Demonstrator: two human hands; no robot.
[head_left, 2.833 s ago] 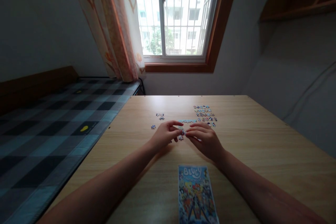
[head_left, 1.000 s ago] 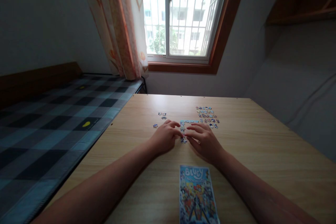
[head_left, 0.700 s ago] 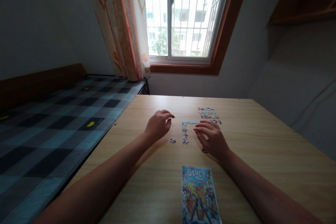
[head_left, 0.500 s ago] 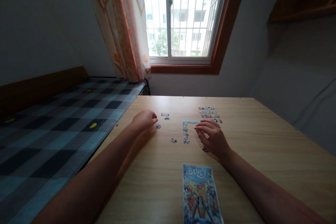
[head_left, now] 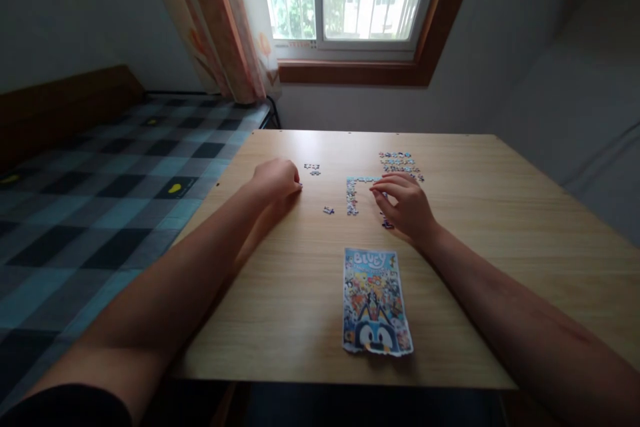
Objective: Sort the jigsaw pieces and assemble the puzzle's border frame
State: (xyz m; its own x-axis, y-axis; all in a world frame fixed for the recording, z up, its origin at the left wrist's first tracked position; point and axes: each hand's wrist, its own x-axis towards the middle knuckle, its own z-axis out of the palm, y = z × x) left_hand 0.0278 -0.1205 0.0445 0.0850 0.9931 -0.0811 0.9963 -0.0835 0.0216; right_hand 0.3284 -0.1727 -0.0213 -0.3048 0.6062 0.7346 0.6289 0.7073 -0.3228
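Observation:
My left hand [head_left: 279, 179] is on the left side of the table, its fingers closed on a small jigsaw puzzle piece [head_left: 301, 185] that is mostly hidden. Just beyond it lie loose puzzle pieces [head_left: 312, 167], and another small cluster [head_left: 329, 210] sits nearer to me. My right hand [head_left: 405, 201] hovers over or rests on the right side of a partly joined puzzle border [head_left: 352, 197], thumb and fingers apart, with nothing visible between them. It hides part of the border; a few dark pieces [head_left: 388, 221] show below the thumb.
Rows of loose puzzle pieces [head_left: 398, 162] lie behind my right hand. A torn-edged picture sheet marked Bluey [head_left: 376, 300] lies on the wooden table [head_left: 280, 320] close to me. On the left stands a bed with a checked cover [head_left: 100, 240]; a window [head_left: 370, 0] is ahead.
My left hand has closed over the puzzle piece that lay beside its fingertips. My right hand has stayed nearly in place. The view has tilted downward, showing the table's near edge.

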